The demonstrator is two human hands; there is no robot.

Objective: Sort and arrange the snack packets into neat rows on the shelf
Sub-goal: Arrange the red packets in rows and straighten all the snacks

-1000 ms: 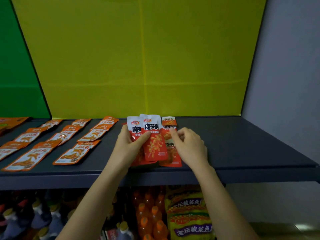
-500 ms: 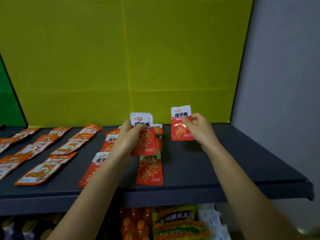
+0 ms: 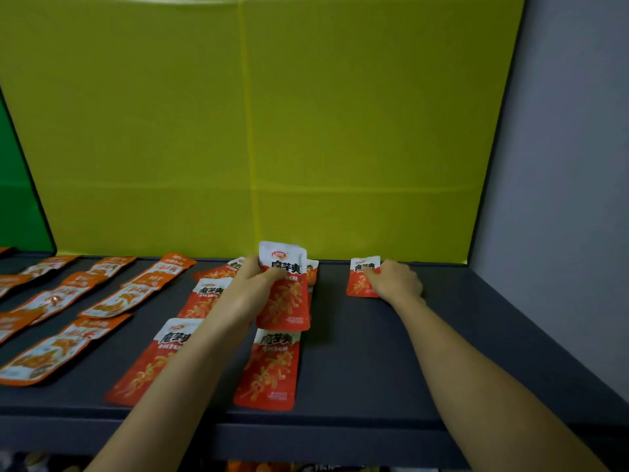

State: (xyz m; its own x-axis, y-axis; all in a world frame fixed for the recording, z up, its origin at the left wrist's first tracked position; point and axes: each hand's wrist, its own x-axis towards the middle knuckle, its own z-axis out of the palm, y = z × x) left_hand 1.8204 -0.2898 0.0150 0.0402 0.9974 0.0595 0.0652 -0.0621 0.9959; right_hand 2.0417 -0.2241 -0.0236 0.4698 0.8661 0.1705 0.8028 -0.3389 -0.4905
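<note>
Head view: left hand (image 3: 253, 284) gripping red packet stack (image 3: 284, 298), right hand (image 3: 396, 281) pinching single red packet (image 3: 360, 284) on shelf (image 3: 374, 362).

Left forearm (image 3: 190, 366) hides part of front-left red packet (image 3: 149, 362); orange packets (image 3: 10, 321) cut by left edge.

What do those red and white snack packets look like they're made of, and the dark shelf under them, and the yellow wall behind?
Red and white snack packets: seemingly thin plastic film, slightly glossy, with flat sealed edges and printed fronts.

Dark grey shelf: smooth and matte, perhaps painted metal or laminate; the picture cannot settle which.

Yellow-green back panel: looks like card or thin board, matte, with visible fold creases and a vertical seam.
</note>
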